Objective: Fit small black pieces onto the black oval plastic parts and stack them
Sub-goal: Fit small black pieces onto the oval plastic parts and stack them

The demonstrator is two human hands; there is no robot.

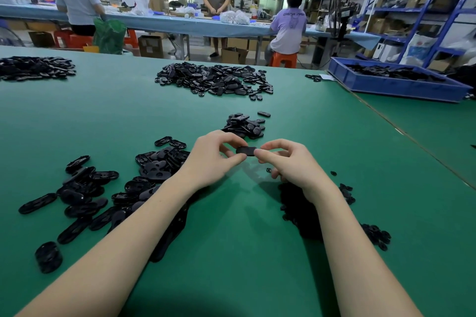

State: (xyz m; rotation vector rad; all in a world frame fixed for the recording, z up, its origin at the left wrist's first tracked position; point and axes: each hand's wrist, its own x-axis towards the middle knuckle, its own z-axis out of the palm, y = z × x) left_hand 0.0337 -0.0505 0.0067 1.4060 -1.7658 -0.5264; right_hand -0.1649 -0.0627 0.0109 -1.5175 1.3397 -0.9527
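- the left hand point(213, 156) pinches the left end of one black oval part point(246, 150), thumb underneath and curled fingers over the top.
- the right hand point(288, 162) pinches the right end of the same part between thumb and forefinger, the other fingers curled in below.
- the part sits level between both hands, lifted above the green table point(231, 252), roughly mid-scene.
- just beyond the hands, a small stack of oval parts point(244, 125) lies on the table.
- to the near left, a loose scatter of oval parts point(103, 193) spreads under the left forearm.
- to the near right, a heap of small black pieces point(334, 211) runs beneath the right forearm.
- far off, a bigger pile point(216, 81), and a blue tray point(396, 83) at far right.
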